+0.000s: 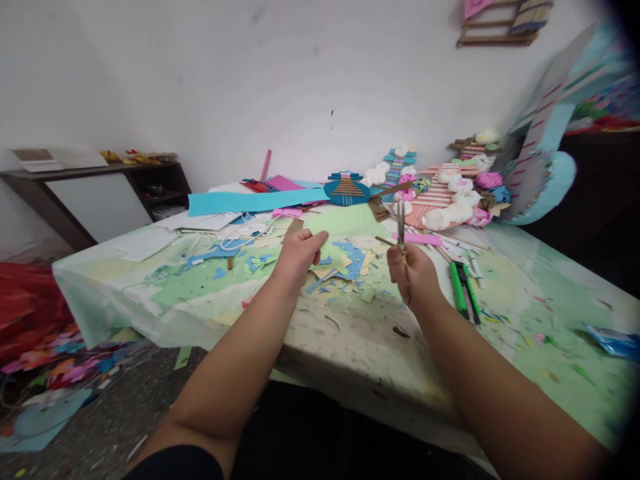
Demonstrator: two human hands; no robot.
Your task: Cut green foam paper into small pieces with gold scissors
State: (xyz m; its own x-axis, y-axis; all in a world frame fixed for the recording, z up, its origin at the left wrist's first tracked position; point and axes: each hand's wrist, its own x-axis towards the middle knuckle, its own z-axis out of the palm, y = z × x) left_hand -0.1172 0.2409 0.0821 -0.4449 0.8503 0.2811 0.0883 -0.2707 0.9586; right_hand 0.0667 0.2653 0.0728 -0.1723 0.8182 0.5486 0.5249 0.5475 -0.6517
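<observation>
My left hand (300, 252) is closed, thumb against fingers, on the near edge of a light green sheet of paper (350, 221). Scissors (401, 227) stand upright in my right hand (414, 272), fingers wrapped round the handles and blades pointing away from me. The blades are to the right of the paper and look close together. Blue, green and yellow paper scraps (354, 261) lie on the table below and between my hands. A thin brown strip (384, 241) shows just left of the scissors.
A green stapler-like tool (464, 291) lies right of my right hand, near several pens (475, 267). Behind the paper are a long blue paper strip (250, 201), a dark blue boat-like craft (346, 189) and stick crafts with paper flowers (450, 193). A blue packet (613, 341) lies far right.
</observation>
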